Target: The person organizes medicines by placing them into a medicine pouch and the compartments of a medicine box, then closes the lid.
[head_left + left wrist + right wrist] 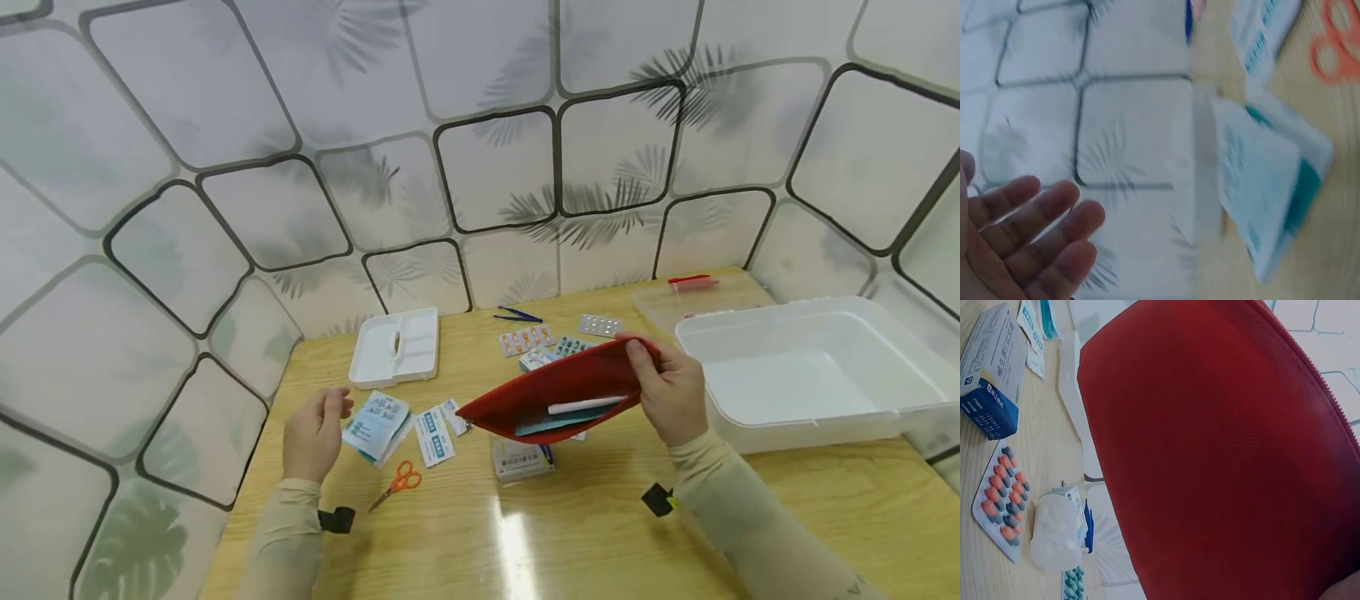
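Observation:
My right hand grips one end of a red zip pouch, thumb on the near side. The pouch is tilted above the table, its mouth gaping toward me. Inside lie a white item and a teal-edged packet. In the right wrist view, the pouch's red side fills most of the picture. My left hand hovers over the table, holding nothing. Its fingers are loosely bent in the left wrist view. Nearest to it is a blue-and-white packet with a teal edge.
Orange-handled scissors, white sachets and a medicine box lie on the table. Behind are a white tray, blue tweezers and blister packs. A large white bin stands right. A capsule blister lies under the pouch.

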`<state>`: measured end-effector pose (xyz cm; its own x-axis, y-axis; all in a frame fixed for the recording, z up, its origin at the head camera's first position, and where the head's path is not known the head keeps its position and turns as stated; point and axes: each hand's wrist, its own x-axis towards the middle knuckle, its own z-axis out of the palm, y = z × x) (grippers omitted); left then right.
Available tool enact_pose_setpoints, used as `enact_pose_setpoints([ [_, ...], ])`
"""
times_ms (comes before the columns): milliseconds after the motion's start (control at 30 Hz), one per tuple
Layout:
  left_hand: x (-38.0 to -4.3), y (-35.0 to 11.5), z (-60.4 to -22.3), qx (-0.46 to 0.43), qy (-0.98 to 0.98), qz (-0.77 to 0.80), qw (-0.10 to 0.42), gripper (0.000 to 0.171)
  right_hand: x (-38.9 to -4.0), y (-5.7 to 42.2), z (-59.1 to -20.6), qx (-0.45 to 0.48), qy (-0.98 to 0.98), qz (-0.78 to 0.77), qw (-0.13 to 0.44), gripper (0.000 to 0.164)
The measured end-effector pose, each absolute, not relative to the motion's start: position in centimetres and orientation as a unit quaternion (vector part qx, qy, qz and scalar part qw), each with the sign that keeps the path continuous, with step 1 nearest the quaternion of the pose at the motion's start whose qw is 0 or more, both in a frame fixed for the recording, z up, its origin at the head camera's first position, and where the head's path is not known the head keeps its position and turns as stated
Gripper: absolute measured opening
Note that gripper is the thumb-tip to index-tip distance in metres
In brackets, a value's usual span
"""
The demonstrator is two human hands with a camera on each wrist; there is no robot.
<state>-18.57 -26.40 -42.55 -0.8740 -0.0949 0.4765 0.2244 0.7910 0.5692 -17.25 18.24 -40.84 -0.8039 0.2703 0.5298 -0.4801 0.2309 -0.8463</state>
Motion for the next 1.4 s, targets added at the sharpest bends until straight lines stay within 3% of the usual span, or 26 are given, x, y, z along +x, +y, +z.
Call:
enact_pose_setpoints([
  [200,-19.4,-30.3,-44.2,0.073,-0.945,-0.278,0.159,0.046,-15.8,17.7,-38.3,0.068,-0.733,0.601,0.311,0.02],
  [333,-19.7,-31.7,-45.0,0.114,-0.955,-0.266,0.068,0.054,-15.8,17.9,-38.4,0.066,-0.729,0.607,0.309,0.021],
  [633,-21.2,-32.7,-47.5,0.097,-0.973,-0.193,-0.084,0.084,-15.8,18.0,-38.5,0.057,-0.722,0.615,0.313,0.022],
  [767,-21.9,-32.0,-48.4,0.07,-0.982,-0.148,-0.089,0.09,-15.8,18.0,-38.5,0.052,-0.721,0.618,0.311,0.023],
  [1033,-21.6,-30.5,-48.3,0.08,-0.983,-0.142,-0.09,0.08,-16.4,18.4,-39.8,0.044,-0.722,0.62,0.305,0.023],
  [1400,-21.3,-30.4,-48.6,0.111,-0.969,-0.216,-0.052,0.067,-17.2,18.7,-41.2,0.04,-0.716,0.628,0.303,0.024],
])
